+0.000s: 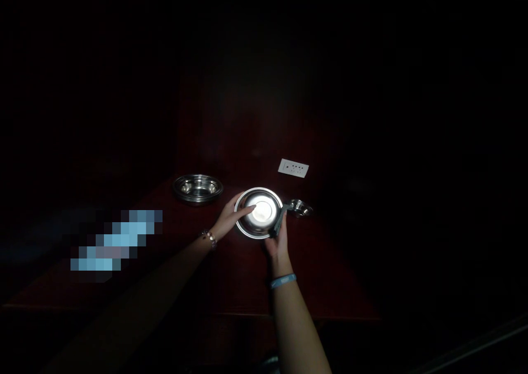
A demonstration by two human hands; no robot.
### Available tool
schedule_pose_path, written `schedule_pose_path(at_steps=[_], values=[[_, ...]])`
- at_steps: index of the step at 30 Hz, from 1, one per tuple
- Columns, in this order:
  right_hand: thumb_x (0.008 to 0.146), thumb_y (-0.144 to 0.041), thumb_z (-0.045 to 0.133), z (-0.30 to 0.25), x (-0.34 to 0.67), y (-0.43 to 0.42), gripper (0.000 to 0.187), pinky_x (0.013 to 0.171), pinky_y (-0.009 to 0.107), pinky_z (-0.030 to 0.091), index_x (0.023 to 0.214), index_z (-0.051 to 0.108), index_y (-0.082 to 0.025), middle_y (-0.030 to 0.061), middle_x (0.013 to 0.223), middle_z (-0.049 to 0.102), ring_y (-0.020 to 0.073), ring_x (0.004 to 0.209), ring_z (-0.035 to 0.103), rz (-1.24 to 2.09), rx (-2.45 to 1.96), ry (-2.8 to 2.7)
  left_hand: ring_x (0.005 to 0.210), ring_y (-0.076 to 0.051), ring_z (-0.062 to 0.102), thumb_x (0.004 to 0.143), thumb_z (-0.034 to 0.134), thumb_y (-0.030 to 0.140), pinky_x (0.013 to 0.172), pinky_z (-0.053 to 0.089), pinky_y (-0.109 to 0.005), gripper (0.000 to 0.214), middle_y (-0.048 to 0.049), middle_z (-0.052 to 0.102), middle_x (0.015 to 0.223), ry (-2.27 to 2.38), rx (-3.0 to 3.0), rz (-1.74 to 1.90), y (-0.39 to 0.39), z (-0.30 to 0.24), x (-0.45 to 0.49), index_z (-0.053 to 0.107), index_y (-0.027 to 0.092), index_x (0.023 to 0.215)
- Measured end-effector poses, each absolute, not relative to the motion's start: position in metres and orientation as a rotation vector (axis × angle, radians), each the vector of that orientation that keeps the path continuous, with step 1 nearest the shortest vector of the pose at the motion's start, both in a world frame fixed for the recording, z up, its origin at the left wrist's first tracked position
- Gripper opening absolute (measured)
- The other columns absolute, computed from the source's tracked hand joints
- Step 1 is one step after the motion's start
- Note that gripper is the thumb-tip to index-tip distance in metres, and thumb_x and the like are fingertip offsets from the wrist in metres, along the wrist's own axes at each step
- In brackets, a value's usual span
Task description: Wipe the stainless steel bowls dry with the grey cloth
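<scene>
A shiny round metal bowl (260,213) is held up above the dark red tabletop, with bright light glinting off its middle. My left hand (231,215) grips its left rim, the thumb lying across the metal and the other fingers mostly hidden behind. A dark grey-green cloth (279,221) is folded over the right rim. Closed around that cloth, my right hand (279,242) presses it to the bowl from the lower right. I cannot see all of its fingers.
More metal bowls (198,190), apparently stacked, stand on the table (231,286) to the left. Smaller metal dishes (301,208) sit just right of my right hand. A white socket panel (293,168) is on the back wall. A pixelated patch hides the left side; surroundings are very dark.
</scene>
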State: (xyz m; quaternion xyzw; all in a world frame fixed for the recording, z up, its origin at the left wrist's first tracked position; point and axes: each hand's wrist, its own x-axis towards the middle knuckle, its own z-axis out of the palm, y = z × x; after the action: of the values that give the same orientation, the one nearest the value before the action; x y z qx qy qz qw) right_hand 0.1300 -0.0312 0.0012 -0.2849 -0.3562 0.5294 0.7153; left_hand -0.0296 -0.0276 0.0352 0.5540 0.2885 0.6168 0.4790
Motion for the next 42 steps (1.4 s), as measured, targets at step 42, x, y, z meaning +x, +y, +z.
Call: schedule_pose_path(at_steps=[42], values=[[0.086,-0.065,0.054,0.001,0.133,-0.033,0.053,0.106,0.049,0.05,0.111,0.071,-0.021,0.0097,0.124,0.073,0.0263,0.122,0.065,1.31,-0.639,-0.727,0.127,-0.03,0.057,0.069,0.082,0.042,0.113,0.039,-0.047,0.069,-0.0104,0.063,0.13,0.707,1.522,1.416,-0.028,0.026,-0.033,0.054,0.023,0.129]])
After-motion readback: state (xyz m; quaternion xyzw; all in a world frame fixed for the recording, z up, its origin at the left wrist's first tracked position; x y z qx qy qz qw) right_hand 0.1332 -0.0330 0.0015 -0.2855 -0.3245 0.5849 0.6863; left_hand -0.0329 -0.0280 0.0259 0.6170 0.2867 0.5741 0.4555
